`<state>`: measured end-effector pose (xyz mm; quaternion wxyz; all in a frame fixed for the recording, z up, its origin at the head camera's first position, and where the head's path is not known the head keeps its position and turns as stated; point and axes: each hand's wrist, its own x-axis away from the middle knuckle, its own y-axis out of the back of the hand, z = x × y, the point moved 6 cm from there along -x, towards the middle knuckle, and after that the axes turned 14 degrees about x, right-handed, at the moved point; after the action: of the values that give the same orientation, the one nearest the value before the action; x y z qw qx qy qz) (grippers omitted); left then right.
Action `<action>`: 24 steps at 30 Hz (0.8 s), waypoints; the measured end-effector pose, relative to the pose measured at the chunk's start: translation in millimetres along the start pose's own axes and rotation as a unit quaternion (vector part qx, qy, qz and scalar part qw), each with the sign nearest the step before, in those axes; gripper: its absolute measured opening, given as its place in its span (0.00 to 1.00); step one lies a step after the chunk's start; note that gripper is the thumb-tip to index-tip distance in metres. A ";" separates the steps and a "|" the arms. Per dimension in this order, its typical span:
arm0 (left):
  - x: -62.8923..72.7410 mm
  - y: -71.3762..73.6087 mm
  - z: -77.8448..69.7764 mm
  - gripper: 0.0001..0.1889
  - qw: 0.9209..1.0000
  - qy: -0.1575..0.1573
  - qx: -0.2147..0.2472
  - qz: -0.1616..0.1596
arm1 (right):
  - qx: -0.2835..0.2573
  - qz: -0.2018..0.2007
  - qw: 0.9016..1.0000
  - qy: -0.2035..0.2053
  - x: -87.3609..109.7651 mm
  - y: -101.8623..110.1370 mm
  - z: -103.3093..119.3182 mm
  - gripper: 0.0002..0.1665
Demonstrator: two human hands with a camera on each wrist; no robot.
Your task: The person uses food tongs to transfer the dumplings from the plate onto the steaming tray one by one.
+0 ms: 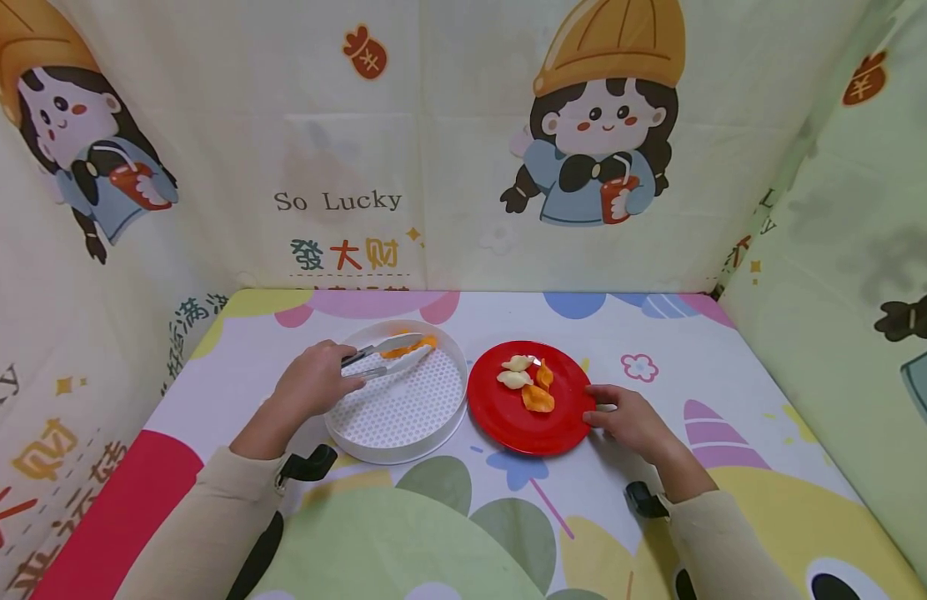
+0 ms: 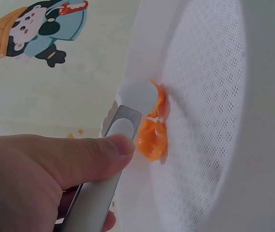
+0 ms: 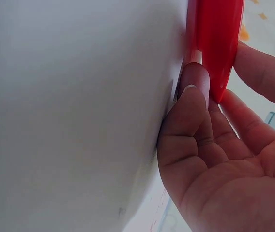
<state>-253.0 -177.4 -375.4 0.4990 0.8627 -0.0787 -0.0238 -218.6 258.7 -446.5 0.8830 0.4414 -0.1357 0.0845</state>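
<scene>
At a white tray (image 1: 403, 417), the left hand (image 1: 313, 385) grips tongs (image 1: 409, 361); the right hand (image 1: 630, 422) pinches a plate (image 1: 504, 421).

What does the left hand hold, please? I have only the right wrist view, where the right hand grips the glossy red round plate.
Observer: The left hand grips silvery metal tongs with white tips.
Operator: And what stands beside the plate?
Observer: On its left, a round white tray with a perforated base.
Operator: What lies upon the plate?
Observer: Two cream pieces and two orange pieces, all small and dumpling-like.
</scene>
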 end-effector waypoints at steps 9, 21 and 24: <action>1.6 4.4 -1.6 0.29 1.000 -0.001 -0.005 -0.007 | 0.002 -0.002 1.000 0.004 0.1 0.1 1.1 0.40; 8.4 11.1 -19.9 0.32 1.000 -0.016 0.004 -0.009 | 0.001 0.001 1.000 0.001 0.1 0.4 1.5 0.40; 11.2 9.9 -29.0 0.33 1.000 -0.025 0.008 -0.003 | -0.002 0.002 1.000 -0.001 0.3 0.3 1.8 0.40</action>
<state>-239.6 -159.2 -351.9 0.4900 0.8659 -0.0889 -0.0466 -218.7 257.5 -445.1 0.8834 0.4397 -0.1376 0.0858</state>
